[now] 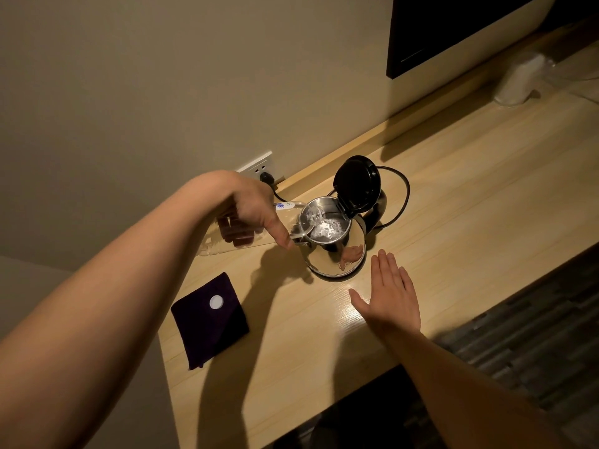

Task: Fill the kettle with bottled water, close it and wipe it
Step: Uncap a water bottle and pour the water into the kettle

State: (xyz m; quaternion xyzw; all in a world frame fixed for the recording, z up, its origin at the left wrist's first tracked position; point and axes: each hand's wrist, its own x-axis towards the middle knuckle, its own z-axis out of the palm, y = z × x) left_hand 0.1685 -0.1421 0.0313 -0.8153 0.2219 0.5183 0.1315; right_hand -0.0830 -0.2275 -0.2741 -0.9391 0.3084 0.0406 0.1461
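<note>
A steel kettle [337, 257] stands on the wooden desk [453, 196] with its black lid [356, 184] tipped up and open. Water shows inside it. My left hand [256, 210] grips a clear plastic water bottle [291, 218], tilted with its neck over the kettle's mouth. My right hand [390, 293] lies flat on the desk, fingers spread, just in front of the kettle and not touching it. A dark purple cloth [210, 322] lies folded at the desk's left front, with the white bottle cap [216, 302] resting on it.
The kettle's black cord [403, 196] loops behind it to a plug in the white wall socket [259, 165]. A dark screen [453, 30] hangs on the wall at top right. A clear-wrapped white object [518, 81] lies at the desk's far right. The desk edge runs along the front.
</note>
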